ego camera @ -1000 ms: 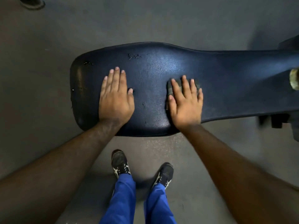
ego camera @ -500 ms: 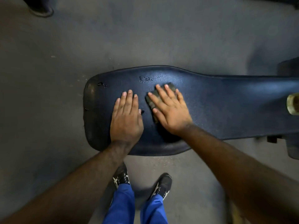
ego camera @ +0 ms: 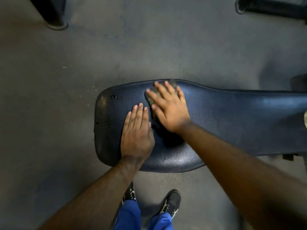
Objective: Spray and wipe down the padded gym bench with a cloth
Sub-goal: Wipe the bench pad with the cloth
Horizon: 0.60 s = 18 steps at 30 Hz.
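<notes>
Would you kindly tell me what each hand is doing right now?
Left hand: open, flat on the bench pad.
Right hand: open, pressing the cloth.

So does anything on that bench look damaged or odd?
Yes. The bench pad has a dull, worn patch at its left end and a small dark glossy blot near the far left corner, either liquid or a tear. The right hand presses the cloth nearby.

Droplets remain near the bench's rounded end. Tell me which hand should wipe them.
Right: the right hand already presses the cloth, a short sweep from the droplets; the left hand lies flat on the bench, bare.
</notes>
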Tool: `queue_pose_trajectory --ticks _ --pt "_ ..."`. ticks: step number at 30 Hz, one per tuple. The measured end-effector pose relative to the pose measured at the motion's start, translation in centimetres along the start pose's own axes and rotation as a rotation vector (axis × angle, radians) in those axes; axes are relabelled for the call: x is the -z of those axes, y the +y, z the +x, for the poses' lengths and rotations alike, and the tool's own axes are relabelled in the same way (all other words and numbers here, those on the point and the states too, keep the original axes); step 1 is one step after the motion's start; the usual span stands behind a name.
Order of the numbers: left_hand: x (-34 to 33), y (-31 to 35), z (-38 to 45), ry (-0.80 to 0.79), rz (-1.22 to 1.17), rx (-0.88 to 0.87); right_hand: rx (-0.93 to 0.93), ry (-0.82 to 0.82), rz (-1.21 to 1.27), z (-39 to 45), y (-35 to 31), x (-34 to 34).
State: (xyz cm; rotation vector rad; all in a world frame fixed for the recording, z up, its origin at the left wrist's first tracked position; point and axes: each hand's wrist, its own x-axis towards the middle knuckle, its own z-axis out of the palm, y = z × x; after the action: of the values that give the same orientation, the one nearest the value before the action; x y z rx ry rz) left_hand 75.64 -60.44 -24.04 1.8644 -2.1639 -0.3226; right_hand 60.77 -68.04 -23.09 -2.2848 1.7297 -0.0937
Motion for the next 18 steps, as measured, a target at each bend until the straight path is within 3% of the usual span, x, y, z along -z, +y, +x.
queue_pose_trajectory --ticks 1,2,5,6,8,10,11,14,15,18 --pt "0.0 0.0 -0.1 0.0 -0.003 0.001 0.12 -0.041 -0.001 -0.9 1.1 0.2" --pt "0.0 0.0 -0.1 -0.002 -0.005 0.002 0.123 -0.035 -0.002 -0.9 2.5 0.7" --pt "-0.1 0.0 0.0 0.0 -0.012 0.003 -0.392 0.087 0.055 0.0 2.7 0.4" --pt "-0.1 0.0 0.0 0.002 -0.017 0.002 -0.44 0.087 0.052 -0.6 1.0 -0.1" --pt "0.0 0.0 0.1 0.007 -0.032 -0.007 -0.155 0.055 0.022 -3.6 -1.5 -0.8" --pt "0.0 -0.1 0.0 0.012 -0.035 -0.008 0.114 -0.039 0.013 -6.0 0.3 -0.4" --pt "0.0 -0.1 0.0 0.016 -0.038 -0.006 0.077 -0.025 0.003 -6.1 1.6 -0.1" --pt "-0.1 0.0 0.1 0.016 -0.057 0.002 -0.442 0.103 0.037 -6.3 0.9 -0.6" --pt "0.0 -0.1 0.1 0.017 -0.064 0.003 -0.45 0.089 0.035 -7.0 -1.1 -1.0" --pt "0.5 -0.4 0.2 0.045 -0.182 -0.019 0.072 -0.021 -0.015 -11.6 -1.7 -1.7"
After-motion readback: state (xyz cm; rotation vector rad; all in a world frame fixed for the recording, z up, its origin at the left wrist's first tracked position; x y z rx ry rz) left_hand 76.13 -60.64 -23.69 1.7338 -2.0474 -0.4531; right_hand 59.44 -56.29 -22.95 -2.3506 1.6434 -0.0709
